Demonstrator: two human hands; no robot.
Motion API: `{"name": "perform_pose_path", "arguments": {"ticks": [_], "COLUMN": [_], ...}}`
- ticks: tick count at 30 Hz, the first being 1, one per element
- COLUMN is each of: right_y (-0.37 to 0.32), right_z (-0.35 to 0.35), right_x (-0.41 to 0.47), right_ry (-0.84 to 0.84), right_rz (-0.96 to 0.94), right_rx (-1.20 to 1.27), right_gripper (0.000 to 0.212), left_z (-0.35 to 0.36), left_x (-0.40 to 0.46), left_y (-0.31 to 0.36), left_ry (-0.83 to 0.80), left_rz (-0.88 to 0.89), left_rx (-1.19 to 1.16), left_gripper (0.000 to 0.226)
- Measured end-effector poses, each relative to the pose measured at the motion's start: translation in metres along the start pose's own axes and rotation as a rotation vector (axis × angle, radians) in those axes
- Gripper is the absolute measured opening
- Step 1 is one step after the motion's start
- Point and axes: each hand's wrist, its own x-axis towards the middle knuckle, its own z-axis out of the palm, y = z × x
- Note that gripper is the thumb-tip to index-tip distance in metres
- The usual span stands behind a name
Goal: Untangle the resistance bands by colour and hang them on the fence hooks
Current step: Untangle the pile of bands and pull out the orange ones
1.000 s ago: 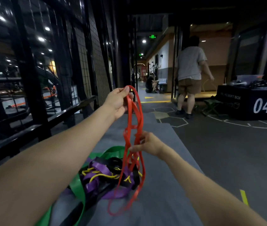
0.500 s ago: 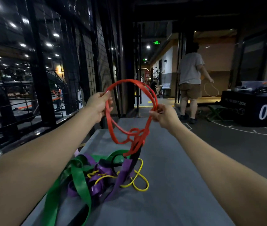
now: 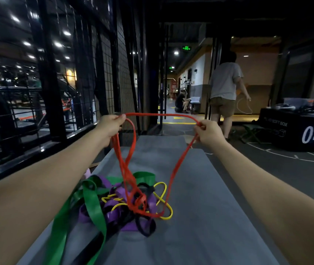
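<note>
Grey padding is covering the surface (image 3: 200,217) right below me, and the tangled pile is lying on its left half. Green band (image 3: 93,205) is running off the bottom edge, so its end is cut off; purple bands (image 3: 114,213), black bands (image 3: 146,226) and a yellow band (image 3: 163,199) are knotting together too densely for me to trace any single loop. I am holding both arms stretched forward and spread apart. My left grip (image 3: 110,125) is pinching the red band (image 3: 179,165) and my right grip (image 3: 208,132) is clamping it too, pulling its top strand taut between them while the lower part is dipping into the pile. Beyond, the black fence (image 3: 102,77) is standing to my left, its hooks lost in the dark.
</note>
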Motion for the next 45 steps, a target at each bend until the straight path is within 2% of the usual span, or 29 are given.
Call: {"name": "perform_pose_path", "arguments": {"ticks": [2,4,8,10,14,17,19,21,24,26,28,30,32,36,40,42,44,45], "right_y": [-0.001,-0.006,-0.028,-0.044,-0.074,-0.09,-0.096,-0.099,-0.086,-0.065,-0.043,-0.027,-0.021,-0.033,-0.041,-0.036,-0.025,-0.02], "right_z": [0.007,0.014,0.025,0.033,0.055,0.076,0.086,0.09,0.1,0.117,0.138,0.161,0.182,0.21,0.223,0.221,0.214,0.209], "right_x": [-0.003,-0.005,-0.012,-0.014,-0.018,-0.023,-0.022,-0.019,-0.018,-0.026,-0.04,-0.055,-0.07,-0.096,-0.104,-0.101,-0.093,-0.089], "right_ry": [-0.033,-0.065,-0.141,-0.184,-0.283,-0.383,-0.369,-0.319,-0.317,-0.378,-0.49,-0.651,-0.81,-0.926,-0.948,-0.932,-0.907,-0.914], "right_rz": [0.053,0.075,0.071,0.053,0.014,-0.021,-0.038,-0.032,-0.023,-0.018,-0.019,-0.081,-0.184,-0.17,-0.075,-0.074,-0.135,-0.184], "right_rx": [0.044,0.059,0.231,0.393,0.644,0.663,0.703,0.779,0.795,0.591,0.274,-0.024,-0.183,0.078,0.306,0.219,0.004,-0.127], "right_gripper": [0.015,0.022,0.024,0.018,0.018,0.021,0.02,0.02,0.019,0.014,0.014,0.027,0.039,0.045,0.022,0.02,0.008,0.012], "left_z": [-0.002,-0.008,-0.02,-0.019,0.007,0.036,0.047,0.044,0.017,-0.011,-0.037,-0.057,-0.071,-0.084,-0.086,-0.091,-0.097,-0.099], "left_x": [-0.002,-0.001,-0.006,-0.017,-0.05,-0.069,-0.073,-0.072,-0.06,-0.044,-0.03,-0.019,-0.011,0.001,0.0,0.0,0.002,0.003], "left_y": [0.0,-0.005,-0.016,-0.019,-0.029,-0.045,-0.058,-0.067,-0.073,-0.07,-0.058,-0.043,-0.029,-0.005,0.015,0.021,0.022,0.02], "left_ry": [-0.02,0.002,0.103,0.003,-0.362,-0.525,-0.58,-0.523,-0.316,-0.175,-0.104,-0.057,-0.027,-0.026,-0.001,0.042,0.081,0.095], "left_rz": [-0.011,0.011,0.109,0.106,0.029,0.031,0.005,-0.059,-0.164,-0.2,-0.204,-0.188,-0.162,-0.134,-0.116,-0.094,-0.079,-0.075], "left_rx": [-0.08,-0.05,0.263,0.312,-0.037,-0.212,-0.235,-0.263,-0.383,-0.554,-0.685,-0.722,-0.745,-0.811,-0.887,-0.937,-0.949,-0.926], "left_gripper": [0.028,0.027,0.028,0.025,0.003,0.026,0.024,0.01,0.025,0.031,0.032,0.031,0.031,0.033,0.031,0.03,0.032,0.033]}}
